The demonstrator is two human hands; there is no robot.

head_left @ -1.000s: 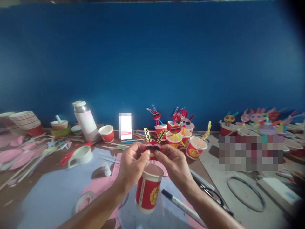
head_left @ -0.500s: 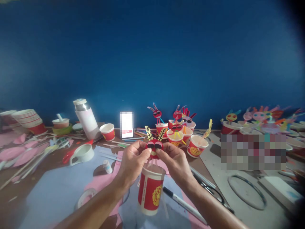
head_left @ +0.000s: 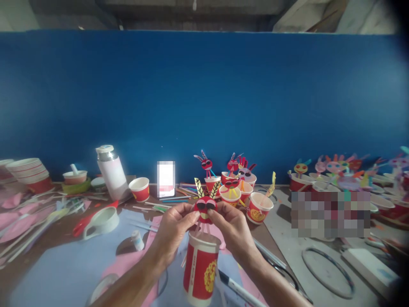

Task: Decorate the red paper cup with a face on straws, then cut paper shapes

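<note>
Between my two hands is a red paper face [head_left: 205, 209] with dark half-round eyes, a pale mouth and two yellow-and-black feather-like ears. My left hand [head_left: 177, 228] pinches its left edge with thumb and fingers. On the other side, my right hand [head_left: 232, 226] pinches the right edge the same way. Pale straw-like legs run down from the face into a red and white paper cup [head_left: 201, 268], which stands upright below my hands. A thin strip hangs down along the cup's right side. My curled fingers are partly hidden behind the face.
Finished-looking cup figures [head_left: 231, 189] stand at the back, with more at right behind a blurred patch. A white thermos [head_left: 111, 172], stacked cups [head_left: 30, 175], a tape ring [head_left: 101, 290], a marker [head_left: 239, 288], a small bottle [head_left: 137, 240] and blue paper [head_left: 64, 264] surround my hands.
My view has tilted up, so the table sits lower and the wall's top edge shows. Both hands keep their pinch on the paper face.
</note>
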